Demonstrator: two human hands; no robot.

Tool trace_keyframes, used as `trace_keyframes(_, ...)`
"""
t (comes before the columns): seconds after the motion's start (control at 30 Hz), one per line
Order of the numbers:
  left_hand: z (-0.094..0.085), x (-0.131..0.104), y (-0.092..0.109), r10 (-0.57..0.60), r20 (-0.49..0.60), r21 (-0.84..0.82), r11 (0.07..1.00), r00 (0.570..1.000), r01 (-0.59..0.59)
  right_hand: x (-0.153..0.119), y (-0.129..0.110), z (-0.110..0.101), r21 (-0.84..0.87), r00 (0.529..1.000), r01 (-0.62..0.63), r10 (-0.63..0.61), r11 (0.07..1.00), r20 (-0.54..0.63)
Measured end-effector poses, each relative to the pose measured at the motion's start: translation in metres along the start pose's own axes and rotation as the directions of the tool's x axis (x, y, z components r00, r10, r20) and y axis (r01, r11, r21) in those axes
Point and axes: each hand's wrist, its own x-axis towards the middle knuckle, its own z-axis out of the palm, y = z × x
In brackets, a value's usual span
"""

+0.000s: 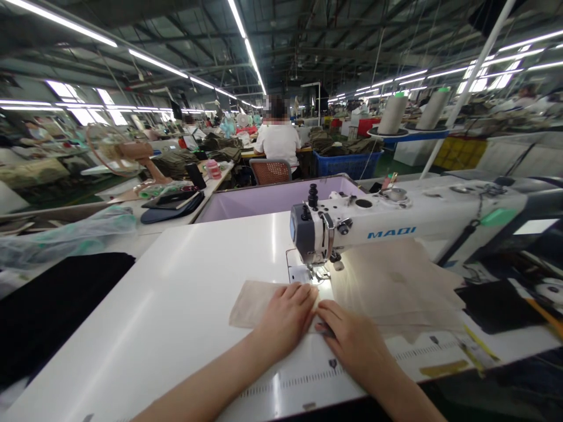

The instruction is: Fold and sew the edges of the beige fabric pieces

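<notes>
A small beige fabric piece (251, 300) lies on the white sewing table (193, 293), just in front of the presser foot (323, 274). My left hand (288, 313) rests flat on it, fingers stretched toward the needle. Close by on the right, my right hand (355, 340) has curled fingers at the fabric's edge. Something small and dark (326, 330) shows under those fingers, too hidden to name. The white sewing machine (360, 225) stands over the work with its lamp lit. To its right, under the arm, spreads a larger beige fabric panel (396, 293).
Black cloth (53, 310) lies at the left. Behind the table is a lilac-lined bin (264, 196); beyond it a person (278, 143) sits facing away. Thread cones (393, 114) stand at the back right. A black cloth piece (492, 305) and yellow tape (481, 346) lie at the right.
</notes>
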Motion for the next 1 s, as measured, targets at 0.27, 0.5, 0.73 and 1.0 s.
trace_keyframes(0.27,-0.001,0.019,-0.009,-0.041,0.019,0.049,0.998,0.999,0.04,0.022,0.009,-0.011,0.045,0.999,-0.028,0.026,0.999,0.027)
trace_keyframes(0.5,0.001,0.02,-0.011,-0.05,0.001,0.042,0.998,0.999,0.05,0.023,0.008,-0.011,0.053,0.998,-0.056,0.055,0.997,0.013)
trace_keyframes(0.73,0.005,0.018,-0.013,-0.046,-0.022,0.018,0.999,0.999,0.046,0.023,0.008,-0.01,0.059,0.999,-0.054,0.053,0.997,0.01)
trace_keyframes(1.0,0.006,0.019,-0.016,-0.042,-0.014,0.026,0.999,0.999,0.042,0.028,0.011,-0.008,0.053,0.999,-0.052,0.052,0.997,0.011)
